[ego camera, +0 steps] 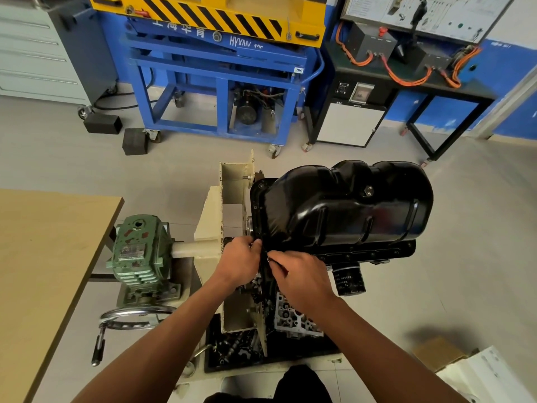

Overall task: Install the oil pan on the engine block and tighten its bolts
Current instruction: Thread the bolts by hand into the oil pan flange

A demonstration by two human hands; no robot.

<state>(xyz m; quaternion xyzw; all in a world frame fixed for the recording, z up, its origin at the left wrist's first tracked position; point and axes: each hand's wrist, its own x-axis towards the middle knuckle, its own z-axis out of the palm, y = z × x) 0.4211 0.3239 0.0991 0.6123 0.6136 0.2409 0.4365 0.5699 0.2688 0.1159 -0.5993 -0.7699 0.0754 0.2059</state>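
Observation:
A glossy black oil pan (348, 205) sits on top of the upturned engine block (296, 315), which is mounted on a cream stand (229, 199). Several bolts show along the pan's near flange (374, 253). My left hand (239, 261) grips the pan's flange at its near left corner, fingers curled over the edge. My right hand (299, 274) is right beside it, its fingertips pinching a small bolt at the same corner of the flange. The bolt is mostly hidden by my fingers.
A black oil filter (348, 280) hangs under the flange to the right. A green gearbox (139, 251) with a handwheel (136, 315) stands left of the stand, next to a wooden table (43, 257). A black tray (232, 350) of loose parts lies below. Blue cart (220, 82) behind.

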